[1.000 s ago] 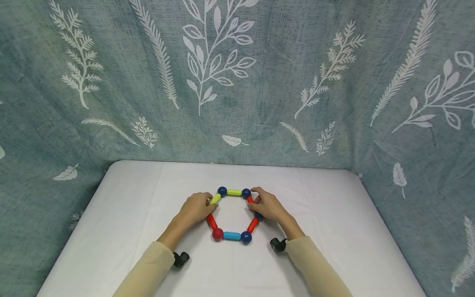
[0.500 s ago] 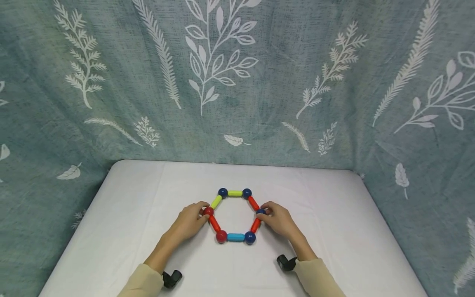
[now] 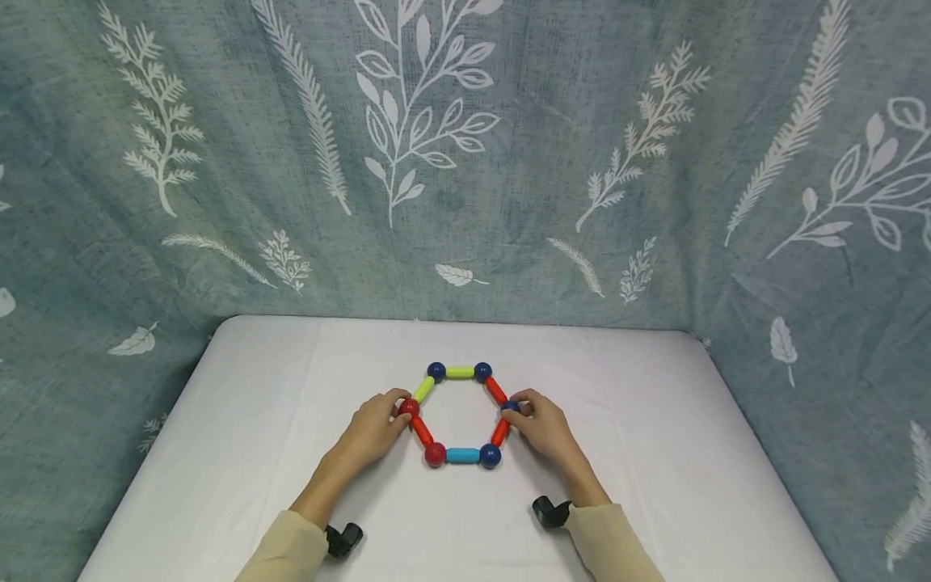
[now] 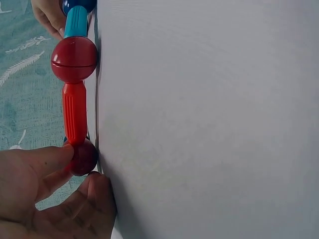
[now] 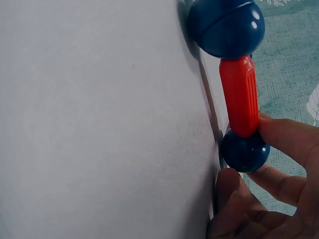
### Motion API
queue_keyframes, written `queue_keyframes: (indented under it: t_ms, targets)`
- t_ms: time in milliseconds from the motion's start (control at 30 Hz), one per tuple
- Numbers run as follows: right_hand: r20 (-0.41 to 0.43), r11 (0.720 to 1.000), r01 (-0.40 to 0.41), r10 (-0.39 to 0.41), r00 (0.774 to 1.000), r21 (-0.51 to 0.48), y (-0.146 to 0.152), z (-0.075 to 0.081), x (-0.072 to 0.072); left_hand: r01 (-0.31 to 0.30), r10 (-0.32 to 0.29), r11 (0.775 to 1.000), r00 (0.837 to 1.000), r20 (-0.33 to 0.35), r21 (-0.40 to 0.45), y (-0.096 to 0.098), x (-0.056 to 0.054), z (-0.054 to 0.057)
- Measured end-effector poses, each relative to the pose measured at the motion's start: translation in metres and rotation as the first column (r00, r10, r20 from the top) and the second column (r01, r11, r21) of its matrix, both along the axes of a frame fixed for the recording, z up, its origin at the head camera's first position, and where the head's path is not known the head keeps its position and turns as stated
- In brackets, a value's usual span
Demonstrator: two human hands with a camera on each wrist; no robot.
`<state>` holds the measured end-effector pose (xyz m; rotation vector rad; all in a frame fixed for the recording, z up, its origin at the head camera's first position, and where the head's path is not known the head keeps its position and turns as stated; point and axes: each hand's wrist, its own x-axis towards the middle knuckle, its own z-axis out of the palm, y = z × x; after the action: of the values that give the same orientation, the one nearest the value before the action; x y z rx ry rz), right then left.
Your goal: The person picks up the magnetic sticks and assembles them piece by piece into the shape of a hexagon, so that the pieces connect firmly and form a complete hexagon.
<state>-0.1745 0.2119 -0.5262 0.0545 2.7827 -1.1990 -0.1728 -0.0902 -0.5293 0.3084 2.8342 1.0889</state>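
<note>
Magnetic-looking rods and balls join into a closed ring on the table. My left hand [image 3: 374, 426] pinches the red ball [image 4: 84, 158] at the ring's left corner between thumb and fingers. At the right corner, my right hand [image 3: 544, 424] grips a dark blue ball [image 5: 245, 151]. Two yellow-green rods [image 3: 460, 373] lie along the far and far-left sides, and red rods [image 3: 497, 390] make up the others except the near one. A light blue rod [image 3: 462, 456] forms that near side, between a second red ball [image 3: 435, 454] and another dark blue ball [image 3: 490, 456].
The white-covered table [image 3: 305, 364] extends around the ring on all sides. Behind it hangs a green curtain [image 3: 509, 267] with white leaf prints. A black wrist camera [image 3: 550, 512] sits by the right sleeve, and another black camera [image 3: 345, 540] by the left one.
Both hands have come back from the ring's far sides to its left and right corner balls, uncovering the rods there. Over the last half second the ring shows only a slight shift.
</note>
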Motion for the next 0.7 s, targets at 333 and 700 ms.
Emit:
queue_keyframes:
  t_ms: [333,700]
  targets:
    - [-0.004,1.0,0.027,-0.027,1.0,0.017,-0.002,0.002,-0.001,0.001,-0.001,1.0,1.0,-0.001,-0.024,0.002,-0.004,0.005]
    - [-0.08,0.999,0.044,-0.046,0.996,-0.024,0.011,0.014,0.015,-0.102,0.096,0.992,0.992,-0.085,-0.069,-0.008,0.023,0.025]
